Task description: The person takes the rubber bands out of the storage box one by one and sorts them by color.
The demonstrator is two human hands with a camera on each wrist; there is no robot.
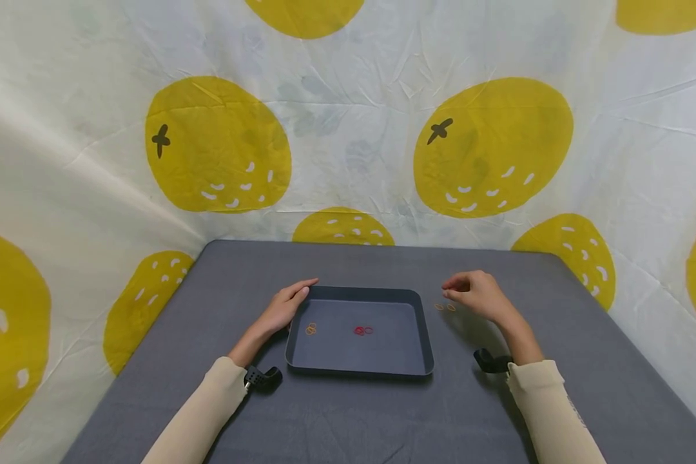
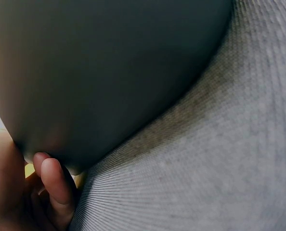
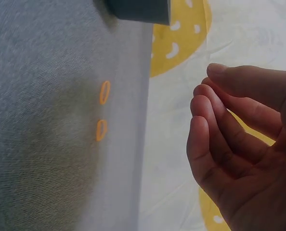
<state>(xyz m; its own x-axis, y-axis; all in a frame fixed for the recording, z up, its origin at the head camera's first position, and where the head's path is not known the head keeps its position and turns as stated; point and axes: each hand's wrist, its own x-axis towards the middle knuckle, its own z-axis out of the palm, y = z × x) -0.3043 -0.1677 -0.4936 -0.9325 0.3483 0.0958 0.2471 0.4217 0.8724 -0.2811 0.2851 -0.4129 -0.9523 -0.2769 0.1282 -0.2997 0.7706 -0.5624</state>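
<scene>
My left hand (image 1: 283, 308) grips the left rim of a dark grey tray (image 1: 359, 372), with the thumb along the edge. In the left wrist view its curled fingers (image 2: 56, 182) lie against the tray's outer wall. A few orange rubber bands (image 1: 310, 329) lie inside the tray at the left, and some red rubber bands (image 1: 359, 330) near its middle. Right of the tray, my right hand (image 1: 477, 294) hovers above two orange rubber bands (image 3: 108, 91) on the table. Its fingers are loosely bent, thumb close to the index finger, and nothing shows between them.
A grey cloth covers the table (image 1: 348, 419). Behind it and at the sides hangs a white curtain (image 1: 348, 129) printed with yellow fruit. Each wrist wears a black camera (image 1: 263, 379).
</scene>
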